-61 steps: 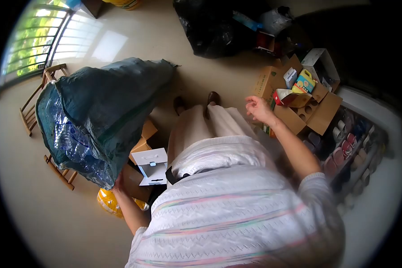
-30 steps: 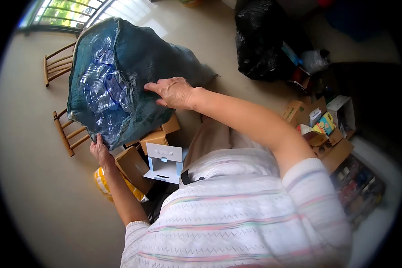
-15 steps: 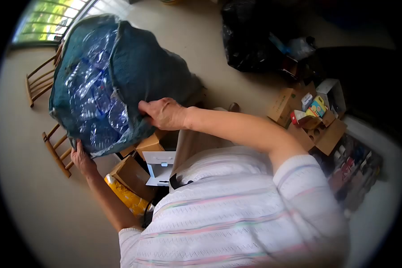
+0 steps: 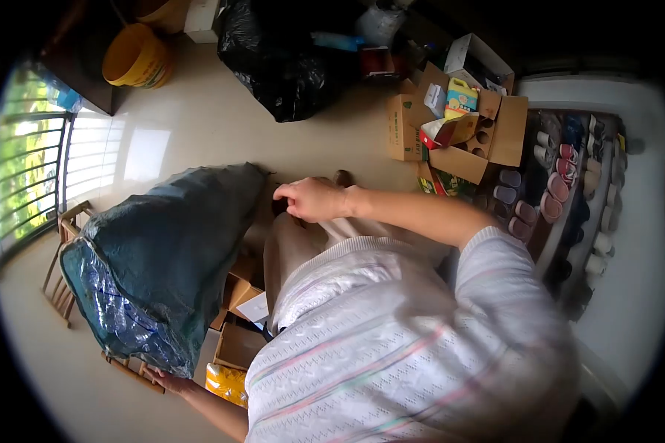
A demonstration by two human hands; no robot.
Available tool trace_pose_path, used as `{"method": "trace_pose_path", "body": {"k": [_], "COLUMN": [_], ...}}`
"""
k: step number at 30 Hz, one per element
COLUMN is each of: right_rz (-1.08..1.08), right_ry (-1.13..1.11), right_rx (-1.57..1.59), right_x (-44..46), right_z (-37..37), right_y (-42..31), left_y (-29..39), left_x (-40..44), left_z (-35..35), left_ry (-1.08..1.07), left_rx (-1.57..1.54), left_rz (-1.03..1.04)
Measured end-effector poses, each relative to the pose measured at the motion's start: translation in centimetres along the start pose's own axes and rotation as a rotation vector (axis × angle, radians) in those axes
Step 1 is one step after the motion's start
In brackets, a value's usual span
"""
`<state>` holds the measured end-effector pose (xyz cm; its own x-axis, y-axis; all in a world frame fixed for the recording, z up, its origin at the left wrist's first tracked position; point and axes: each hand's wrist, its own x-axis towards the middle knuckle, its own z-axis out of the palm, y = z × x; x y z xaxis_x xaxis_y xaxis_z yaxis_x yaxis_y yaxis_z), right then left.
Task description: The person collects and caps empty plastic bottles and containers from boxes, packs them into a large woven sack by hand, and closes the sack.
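A large dark green woven sack (image 4: 170,236) leans at the left, its mouth showing clear plastic bottles (image 4: 122,314). At the bottom edge of that mouth, my left hand (image 4: 171,381) grips the sack's rim. My right hand (image 4: 312,199) is in front of my legs, to the right of the sack and apart from it, with its fingers curled; whether anything small is in them I cannot make out. Open cardboard boxes (image 4: 238,344) and a yellow package (image 4: 227,382) lie between the sack and my body.
Wooden chair parts (image 4: 58,288) show behind the sack. A black plastic bag (image 4: 273,66) and a yellow bucket (image 4: 137,57) stand farther off. At the right are an open carton (image 4: 510,133) with containers and a rack of shoes (image 4: 558,188).
My right hand has come off the sack's side and moved right. The sack's mouth has sunk lower, with my left hand still at its rim. The view has turned toward the right.
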<state>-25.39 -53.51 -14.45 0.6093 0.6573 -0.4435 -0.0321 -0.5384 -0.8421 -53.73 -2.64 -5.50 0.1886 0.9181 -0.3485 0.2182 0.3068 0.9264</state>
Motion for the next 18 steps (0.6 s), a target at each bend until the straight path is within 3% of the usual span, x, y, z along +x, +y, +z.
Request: {"method": "trace_pose_path", "body": {"k": [2, 4, 9, 12, 15, 18], "right_rz": [0.111, 0.243, 0.671, 0.736, 0.943, 1.123], "right_ry": [0.092, 0.192, 0.253, 0.375, 0.350, 0.368], "right_rx": [-0.146, -0.069, -0.031, -0.027, 0.044, 0.416], "right_x": [-3.5, -7.3, -18.2, -24.8, -29.3, -31.5], "right_z": [-2.4, -4.1, -5.4, -2.8, -2.0, -1.3], "right_y": [4.8, 9.9, 19.8, 26.4, 27.3, 26.8], "left_y": [-0.9, -1.4, -3.7, -5.5, -6.8, -9.1], "left_x": [-0.6, -2.1, -5.0, -6.9, -8.2, -9.5], "left_z": [1.0, 2.1, 4.0, 4.5, 5.4, 8.7], "left_ry": [0.104, 0.170, 0.187, 0.133, 0.022, -0.143], "left_rx": [0.110, 0.212, 0.406, 0.544, 0.725, 0.950], "left_rz": [0.092, 0.112, 0.043, -0.067, -0.218, -0.357]}}
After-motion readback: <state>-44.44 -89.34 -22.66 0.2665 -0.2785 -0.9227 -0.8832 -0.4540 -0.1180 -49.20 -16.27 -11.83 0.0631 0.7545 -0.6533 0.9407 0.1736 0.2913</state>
